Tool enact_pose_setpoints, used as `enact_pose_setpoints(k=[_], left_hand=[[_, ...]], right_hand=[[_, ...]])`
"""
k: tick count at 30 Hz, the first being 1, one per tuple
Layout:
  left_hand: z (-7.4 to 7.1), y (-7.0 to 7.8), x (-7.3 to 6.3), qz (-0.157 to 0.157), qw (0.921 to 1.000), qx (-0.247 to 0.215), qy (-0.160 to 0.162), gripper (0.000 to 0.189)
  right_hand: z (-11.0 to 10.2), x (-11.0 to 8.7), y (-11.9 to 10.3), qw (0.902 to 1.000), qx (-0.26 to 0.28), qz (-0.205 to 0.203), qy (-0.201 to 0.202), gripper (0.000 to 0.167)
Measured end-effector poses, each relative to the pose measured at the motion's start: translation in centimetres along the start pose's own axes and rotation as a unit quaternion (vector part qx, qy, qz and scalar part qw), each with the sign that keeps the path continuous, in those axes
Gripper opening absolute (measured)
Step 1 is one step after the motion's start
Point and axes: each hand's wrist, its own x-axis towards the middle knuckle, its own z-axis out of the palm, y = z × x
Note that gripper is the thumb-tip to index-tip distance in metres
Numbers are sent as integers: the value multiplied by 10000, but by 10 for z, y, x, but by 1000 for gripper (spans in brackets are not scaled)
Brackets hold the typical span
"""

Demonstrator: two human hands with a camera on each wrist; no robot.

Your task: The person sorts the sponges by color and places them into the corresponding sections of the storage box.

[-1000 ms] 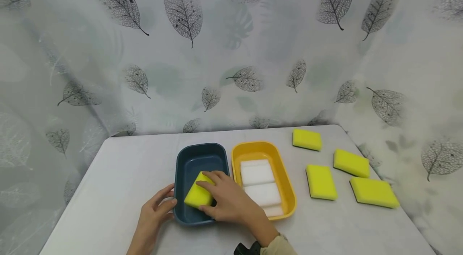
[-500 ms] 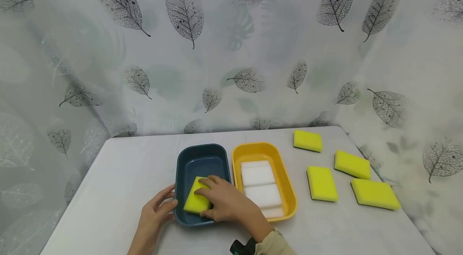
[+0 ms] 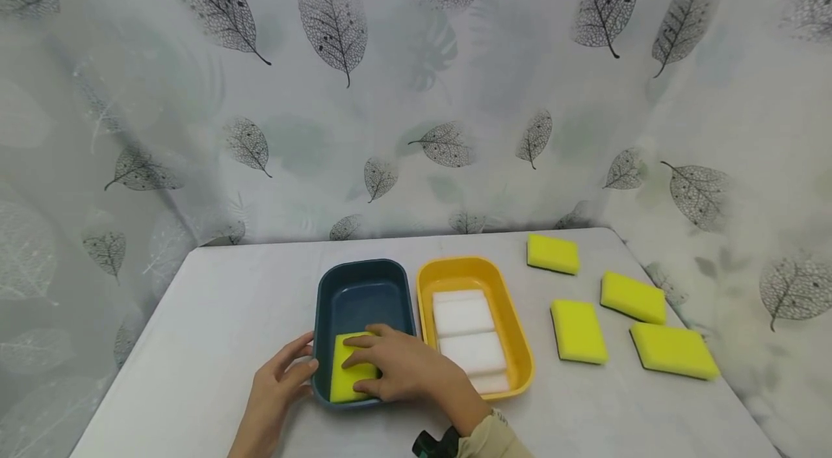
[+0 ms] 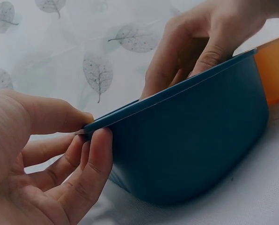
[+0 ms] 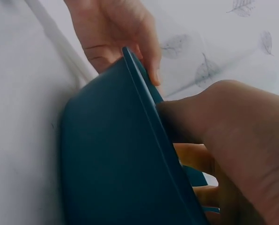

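Note:
A deep blue plastic bin [image 3: 365,306] stands on the white table. At its left wall my left hand [image 3: 276,380] pinches the rim, thumb on top and fingers against the outside, as the left wrist view shows. Inside the bin's near end lies a yellow sponge [image 3: 344,380]. My right hand [image 3: 411,369] reaches in over the right wall, its curled fingers and thumb on the sponge. In both wrist views the bin's wall hides the sponge and the right fingertips [image 4: 151,89] dip below the rim.
Right beside the blue bin stands a yellow bin [image 3: 518,342] with several white sponges [image 3: 473,351] in it. Farther right lie several yellow sponges [image 3: 578,330] with dark undersides. A leaf-patterned curtain [image 3: 403,82] hangs behind the table.
The yellow sponge has gone from tilted in my right hand to lying flatter and nearer the bin's front end. My right hand has moved slightly down with it. The left hand has stayed put.

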Motion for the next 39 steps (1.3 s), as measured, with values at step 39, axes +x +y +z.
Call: enact_pose_setpoints(k=[39], left_hand=[[1, 1, 1, -96, 9999, -34, 62, 57]], right_hand=[[13, 7, -19, 9902, -998, 537, 819, 37]])
